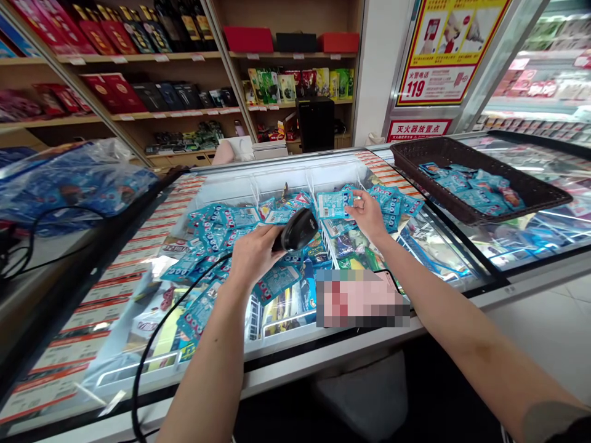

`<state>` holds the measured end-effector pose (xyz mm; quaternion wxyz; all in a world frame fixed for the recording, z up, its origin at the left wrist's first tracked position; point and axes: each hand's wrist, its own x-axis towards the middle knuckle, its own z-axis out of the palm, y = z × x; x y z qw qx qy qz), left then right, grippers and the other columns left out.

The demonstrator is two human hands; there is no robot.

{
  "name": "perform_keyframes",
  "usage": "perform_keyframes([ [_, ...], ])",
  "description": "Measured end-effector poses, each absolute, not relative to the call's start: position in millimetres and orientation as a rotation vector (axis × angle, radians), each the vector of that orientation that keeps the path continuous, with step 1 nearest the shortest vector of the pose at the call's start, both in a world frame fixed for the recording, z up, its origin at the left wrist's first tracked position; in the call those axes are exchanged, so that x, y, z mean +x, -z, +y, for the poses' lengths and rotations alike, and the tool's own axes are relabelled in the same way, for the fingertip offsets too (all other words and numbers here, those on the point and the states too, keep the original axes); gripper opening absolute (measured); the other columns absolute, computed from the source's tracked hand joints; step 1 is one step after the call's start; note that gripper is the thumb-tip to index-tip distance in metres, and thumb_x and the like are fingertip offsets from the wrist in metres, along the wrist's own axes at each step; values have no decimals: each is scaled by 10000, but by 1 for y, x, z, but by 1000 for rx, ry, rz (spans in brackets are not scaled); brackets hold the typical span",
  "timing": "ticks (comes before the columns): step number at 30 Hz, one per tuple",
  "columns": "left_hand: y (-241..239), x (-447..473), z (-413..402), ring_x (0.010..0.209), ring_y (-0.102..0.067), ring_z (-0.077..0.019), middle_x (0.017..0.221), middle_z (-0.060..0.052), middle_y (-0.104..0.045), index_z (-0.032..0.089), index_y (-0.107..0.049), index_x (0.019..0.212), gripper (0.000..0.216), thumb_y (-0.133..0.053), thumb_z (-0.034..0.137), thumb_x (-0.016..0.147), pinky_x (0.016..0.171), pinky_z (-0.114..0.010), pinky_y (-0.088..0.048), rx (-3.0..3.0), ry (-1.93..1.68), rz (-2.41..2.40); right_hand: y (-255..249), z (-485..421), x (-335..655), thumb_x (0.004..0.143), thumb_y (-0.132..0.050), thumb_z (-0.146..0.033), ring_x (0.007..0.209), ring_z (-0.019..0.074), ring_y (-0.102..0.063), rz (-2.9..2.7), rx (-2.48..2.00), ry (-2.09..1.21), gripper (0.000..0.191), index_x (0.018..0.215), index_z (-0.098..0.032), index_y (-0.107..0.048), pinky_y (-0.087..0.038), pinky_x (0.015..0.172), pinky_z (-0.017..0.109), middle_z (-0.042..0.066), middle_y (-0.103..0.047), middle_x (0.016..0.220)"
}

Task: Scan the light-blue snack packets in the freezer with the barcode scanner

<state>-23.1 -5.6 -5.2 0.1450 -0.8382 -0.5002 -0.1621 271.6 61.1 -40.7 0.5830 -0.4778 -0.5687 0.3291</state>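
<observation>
A black handheld barcode scanner [299,230] is in my left hand [257,252], its head tilted toward the right and its cable trailing down past my forearm. My right hand [367,214] pinches the right end of a blue snack packet [330,205], whose printed label with a barcode faces me. Between and around my hands, many similar blue packets [221,221] lie spread over the freezer's glass top [157,271]. Another group of blue packets [392,200] lies just beyond my right hand.
A brown woven basket [545,189] with blue packets inside stands at the right. Clear plastic bags of blue goods [74,181] sit at the left. A blurred-out phone [364,298] rests near the front edge. Shelves of boxes and bottles [152,55] line the back.
</observation>
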Motion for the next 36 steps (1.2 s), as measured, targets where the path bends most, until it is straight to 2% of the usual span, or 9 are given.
perform_keyframes([
  [4,6,-37,-4,966,-659,-252,1077,-56,-706,229,-614,1171,367,-583,387,841,652,-303,-405,-2317,440,-1503,40,63,286,801,-588,-260,667,183,-626,-1435,-1339,-369,514,1301,-186,-499,-564,768,423,71,-648,966],
  [6,7,-47,-3,964,-657,-259,1087,-58,-702,232,-614,1167,365,-580,397,843,640,-306,-393,-2266,416,-1548,40,61,290,829,-553,-224,780,212,-639,-1481,-1428,-206,488,1312,-167,-519,-530,848,435,117,-644,1071],
  [9,8,-60,-1,965,-654,-265,1104,-61,-696,228,-617,1149,358,-555,428,859,632,-312,-383,-2218,386,-1614,38,56,291,866,-534,-236,1076,283,-570,-1585,-1541,50,364,1208,-156,-631,-451,960,456,164,-599,1194],
  [12,9,-67,0,953,-653,-264,1079,-65,-698,227,-623,1126,370,-517,479,876,623,-316,-376,-2181,376,-1675,36,49,288,902,-531,-348,1202,327,-461,-1716,-1601,241,299,1098,-214,-711,-390,989,495,140,-547,1307],
  [16,7,-68,-1,982,-645,-268,1091,-65,-693,230,-617,1141,375,-523,472,870,626,-323,-375,-2166,350,-1706,37,44,283,899,-547,-436,1186,326,-451,-1955,-1580,290,288,1035,-275,-742,-348,969,519,88,-594,1282],
  [23,3,-70,-3,972,-645,-284,1097,-74,-688,234,-614,1146,386,-531,479,860,627,-335,-369,-2080,340,-1770,36,44,274,914,-541,-402,1205,317,-453,-1969,-1532,331,288,1042,-234,-736,-281,1010,513,106,-608,1286],
  [28,2,-70,-4,965,-639,-295,1131,-87,-676,231,-612,1147,407,-532,497,849,635,-338,-378,-2071,320,-1806,32,44,253,949,-487,-425,1190,268,-500,-2293,-1288,47,354,1199,-253,-669,-310,996,456,68,-646,1254],
  [32,2,-67,-6,986,-636,-285,1121,-86,-680,231,-613,1159,397,-519,476,860,660,-334,-396,-2099,326,-1796,27,48,240,914,-571,-388,1205,265,-486,-2545,-1129,19,395,1294,-287,-607,-327,980,430,71,-596,1328],
  [36,2,-66,-6,994,-639,-281,1083,-84,-690,226,-617,1153,383,-532,453,856,658,-333,-405,-2113,358,-1753,23,52,234,928,-556,-313,1066,235,-525,-2644,-1063,174,268,1157,-337,-693,-345,907,393,51,-662,1124],
])
